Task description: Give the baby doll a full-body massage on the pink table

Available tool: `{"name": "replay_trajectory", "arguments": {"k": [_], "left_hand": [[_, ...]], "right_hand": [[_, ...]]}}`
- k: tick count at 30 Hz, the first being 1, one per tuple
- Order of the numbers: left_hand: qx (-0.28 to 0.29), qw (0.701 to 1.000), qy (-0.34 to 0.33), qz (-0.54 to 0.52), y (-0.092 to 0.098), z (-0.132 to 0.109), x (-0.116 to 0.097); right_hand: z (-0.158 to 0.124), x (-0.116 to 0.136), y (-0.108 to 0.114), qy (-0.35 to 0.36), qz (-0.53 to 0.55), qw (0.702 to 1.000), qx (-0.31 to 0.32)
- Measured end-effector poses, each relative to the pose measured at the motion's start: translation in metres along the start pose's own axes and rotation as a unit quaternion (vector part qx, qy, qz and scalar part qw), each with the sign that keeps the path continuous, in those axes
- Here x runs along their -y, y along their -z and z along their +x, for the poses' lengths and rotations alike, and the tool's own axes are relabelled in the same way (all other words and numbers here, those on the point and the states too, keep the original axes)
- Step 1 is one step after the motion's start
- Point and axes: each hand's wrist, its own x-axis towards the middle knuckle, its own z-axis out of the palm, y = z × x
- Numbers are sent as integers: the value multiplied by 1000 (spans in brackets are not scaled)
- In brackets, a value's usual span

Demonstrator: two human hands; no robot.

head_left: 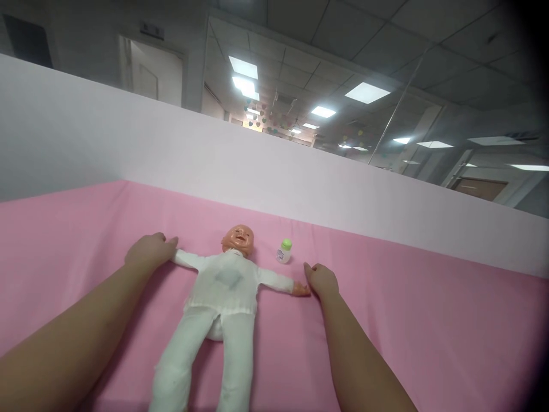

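Observation:
A baby doll [227, 280] in white clothes lies on its back on the pink sheet [386, 320], arms spread sideways and its head at the far end. My left hand [150, 250] is closed around the end of the doll's sleeve on the left, hiding the doll's hand there. On the other side, my right hand [323, 280] is beside the doll's bare hand [301, 290], thumb and fingers partly curled and apart, with nothing seen in them. Whether it touches the doll's hand is unclear. A small clear bottle with a green cap [284, 252] stands between the doll's head and my right hand.
A white panel [257, 166] rises behind the pink surface and runs along its far and left sides. Beyond it are a glass partition [394, 109], a doorway [152, 71] and lit ceiling panels [368, 92].

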Motion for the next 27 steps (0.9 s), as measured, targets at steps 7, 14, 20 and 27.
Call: {"name": "replay_trajectory", "arguments": {"k": [7, 14, 20, 27], "left_hand": [[39, 998, -13, -55, -1, 15, 8], [104, 958, 80, -256, -17, 27, 16], [135, 946, 70, -288, -23, 29, 16], [130, 931, 46, -339, -23, 25, 17]], "right_hand": [[-10, 10, -2, 40, 139, 981, 129], [-22, 3, 6, -3, 472, 847, 245], [-30, 4, 32, 146, 250, 894, 342], [-30, 9, 31, 156, 111, 938, 288]]}}
